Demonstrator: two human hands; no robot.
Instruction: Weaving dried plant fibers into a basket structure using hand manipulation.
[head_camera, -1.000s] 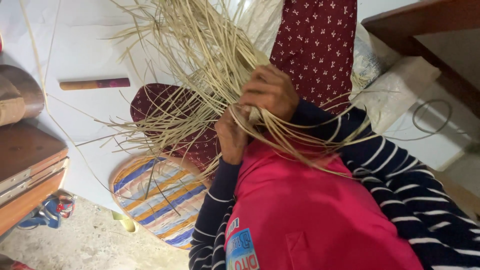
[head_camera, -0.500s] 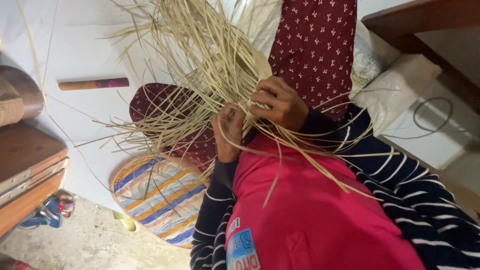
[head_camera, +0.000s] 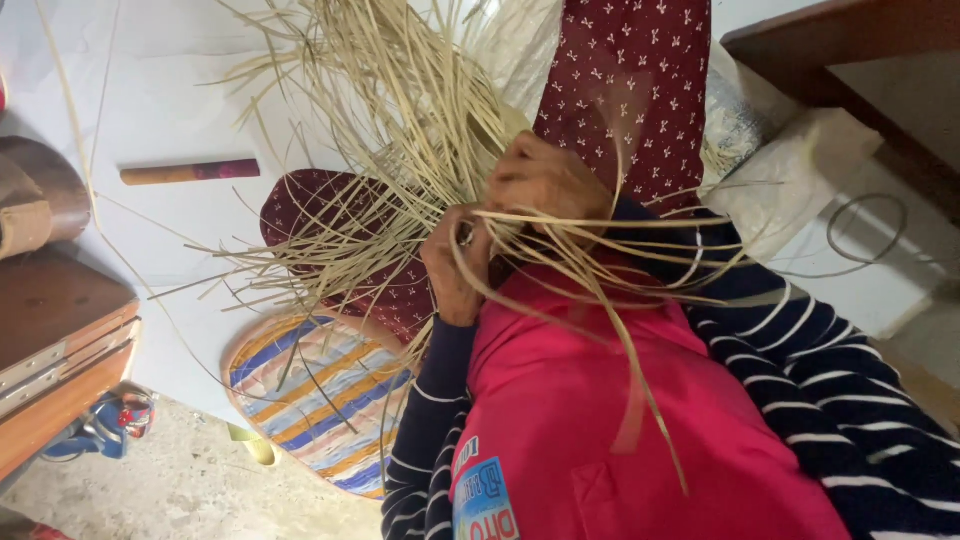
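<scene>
Two hands, left hand (head_camera: 452, 262) and right hand (head_camera: 545, 180), both gripping one tangle of straw strips (head_camera: 400, 120).

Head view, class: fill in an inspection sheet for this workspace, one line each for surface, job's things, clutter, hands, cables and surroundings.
Surface: white sheet spread over the floor.
Job's things: pale reed strips fanning out from a partly woven piece.
Clutter: stick with a maroon end; striped woven mat.
Hands: left hand and right hand both grip the strips close together.
Cables: grey cable loop on the floor at right.
Surroundings: wooden furniture at left, wooden table edge at upper right.
</scene>
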